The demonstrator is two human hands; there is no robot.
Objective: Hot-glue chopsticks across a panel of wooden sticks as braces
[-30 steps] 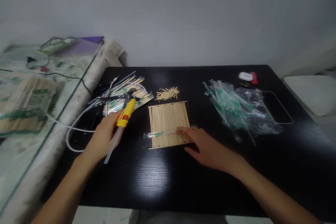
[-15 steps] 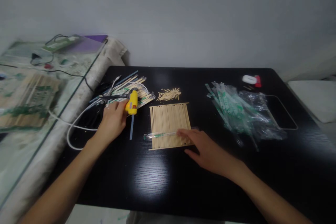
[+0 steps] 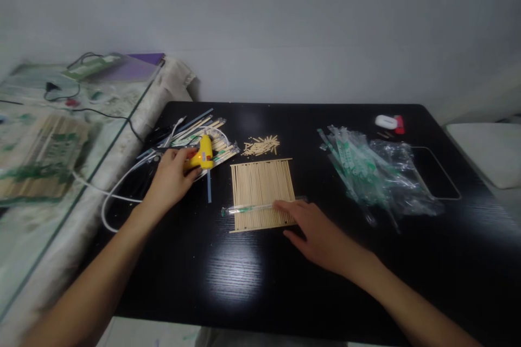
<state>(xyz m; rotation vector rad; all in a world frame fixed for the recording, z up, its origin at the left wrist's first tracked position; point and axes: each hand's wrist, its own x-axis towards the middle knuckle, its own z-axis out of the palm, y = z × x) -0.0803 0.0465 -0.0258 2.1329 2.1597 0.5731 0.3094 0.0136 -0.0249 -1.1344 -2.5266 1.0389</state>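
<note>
My left hand [image 3: 173,176] grips a yellow glue gun [image 3: 205,153] by its handle, above a heap of wrapped chopsticks [image 3: 222,143] and cables. A blue-grey glue stick trails below the gun. In the middle lies a flat panel of thin wooden sticks [image 3: 260,187], edged by a crosswise stick at top and bottom. Across its lower part runs a clear plastic wrapper [image 3: 248,209] with green print. My right hand [image 3: 307,225] rests on the panel's right edge, fingertips over the wrapper and thumb spread apart; the undersides of its fingers are hidden.
Short cut stick pieces [image 3: 261,145] lie behind the panel. Torn plastic wrappers [image 3: 362,165] cover the right side, beside a phone-like dark slab [image 3: 435,173] and a white case [image 3: 386,122]. A white cable [image 3: 108,211] loops at left. A glass-topped table [image 3: 122,114] adjoins the black table [image 3: 244,276].
My left hand has tilted the glue gun and moved it slightly up, its handle now pointing left into the palm. My right hand and the panel stay almost where they were.
</note>
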